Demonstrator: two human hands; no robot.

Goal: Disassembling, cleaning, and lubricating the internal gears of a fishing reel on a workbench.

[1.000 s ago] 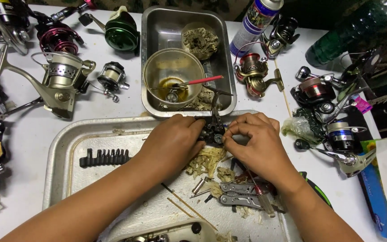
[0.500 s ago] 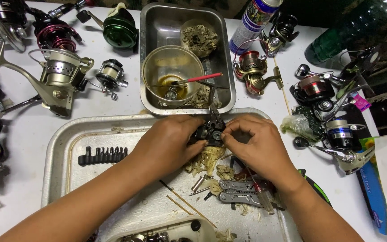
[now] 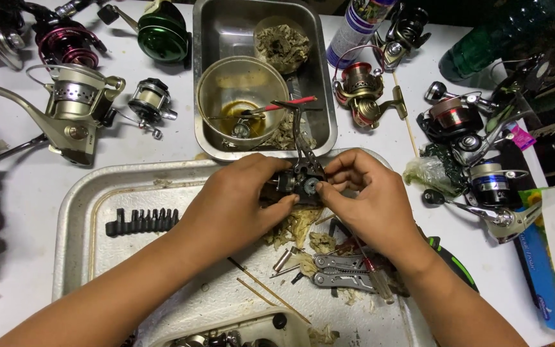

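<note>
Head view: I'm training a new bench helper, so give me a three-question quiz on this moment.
1. True or false: both hands hold the dark reel body over the tray.
2. What lies nearest the right hand? A) bit strip B) multi-tool C) green reel
3. What stands in the bowl of oily liquid?

Key: 1 true; 2 B; 3 a red-handled tool, leaning on the rim.
</note>
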